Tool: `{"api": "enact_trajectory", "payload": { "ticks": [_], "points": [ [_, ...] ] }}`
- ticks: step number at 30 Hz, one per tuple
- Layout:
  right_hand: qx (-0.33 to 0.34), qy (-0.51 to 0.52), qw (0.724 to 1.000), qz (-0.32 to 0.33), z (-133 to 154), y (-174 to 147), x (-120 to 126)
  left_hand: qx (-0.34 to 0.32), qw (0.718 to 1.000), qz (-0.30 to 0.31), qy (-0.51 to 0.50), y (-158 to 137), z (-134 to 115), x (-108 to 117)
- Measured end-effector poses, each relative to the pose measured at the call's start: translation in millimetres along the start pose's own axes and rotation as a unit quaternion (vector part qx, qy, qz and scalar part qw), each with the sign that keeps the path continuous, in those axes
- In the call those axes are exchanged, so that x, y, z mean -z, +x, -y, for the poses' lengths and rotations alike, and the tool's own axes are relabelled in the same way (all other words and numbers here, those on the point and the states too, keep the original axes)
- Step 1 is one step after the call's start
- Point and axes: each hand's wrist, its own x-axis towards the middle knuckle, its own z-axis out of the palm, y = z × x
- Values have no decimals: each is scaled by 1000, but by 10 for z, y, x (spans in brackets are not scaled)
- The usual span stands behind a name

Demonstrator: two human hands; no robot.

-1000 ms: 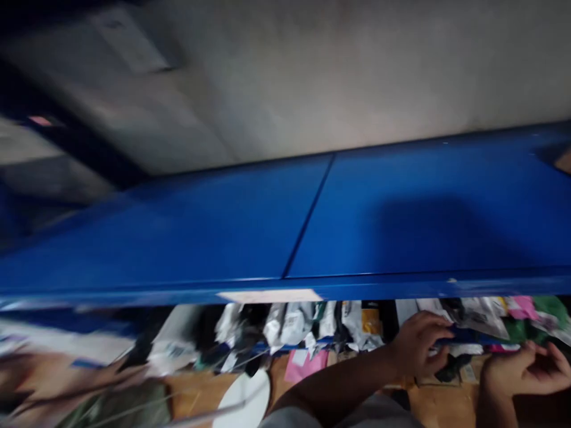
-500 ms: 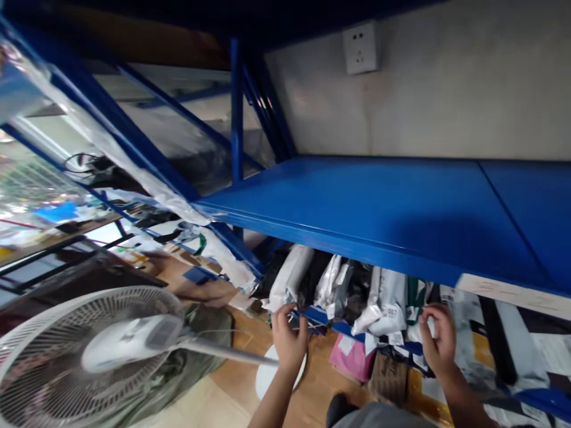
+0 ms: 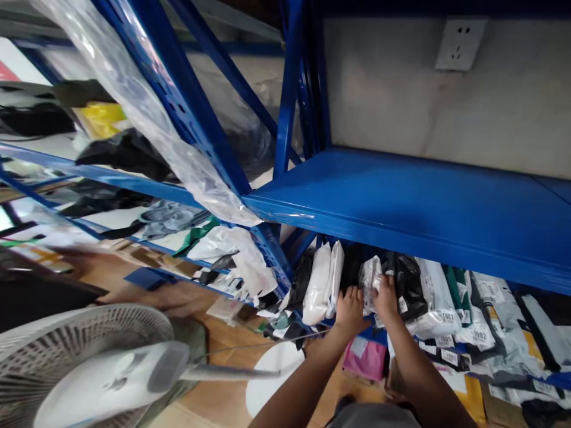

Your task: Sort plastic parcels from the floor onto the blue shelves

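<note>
Head view, hands: our left hand and right hand reach side by side under the blue shelf, into the row of parcels standing on the lower level.
Left hand state: fingers curled over the dark gap just right of the white parcel; whether it grips anything, we cannot tell.
Right hand state: fingers pressed on the clear-wrapped parcel, thumb side against it; looks like a light pinch, not certain.
Key relation: the clear-wrapped parcel stands between the two hands, touching the right one, which is nearer; it lies straight ahead and slightly far of our knuckles.
Long axis: upright, leaning a little right, top edge tucked under the shelf lip.
Parcel look: crinkled translucent plastic, pale, small label patches.
Neighbours: black parcel just right; grey numbered bags farther right.
Near left: white fan, on the floor.
</note>
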Motion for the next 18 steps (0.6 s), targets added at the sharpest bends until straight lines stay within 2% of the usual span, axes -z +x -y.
{"api": "enact_trajectory", "payload": {
  "ticks": [2, 4, 8, 10, 15, 18],
  "points": [
    [-9, -2, 1000, 17, -141, -60, 69, 3, 1000, 12, -2, -5, -10, 14],
    [3, 1, 998, 63, -203, -114, 164, 8, 1000, 8, -12, 12, -19, 27],
    [84, -61, 981, 164, -123, -206, 310, 7, 1000, 4, -30, 67, -48, 14],
    [104, -108, 970, 194, -49, -247, 343, 6, 1000, 10, -26, 109, -78, -14],
    [56, -204, 961, 179, 62, -229, 304, 10, 999, 40, 8, 288, -150, -70],
    [32, -200, 964, 175, 48, -124, 283, -2, 999, 31, -9, 358, -123, -80]
  ]
}}
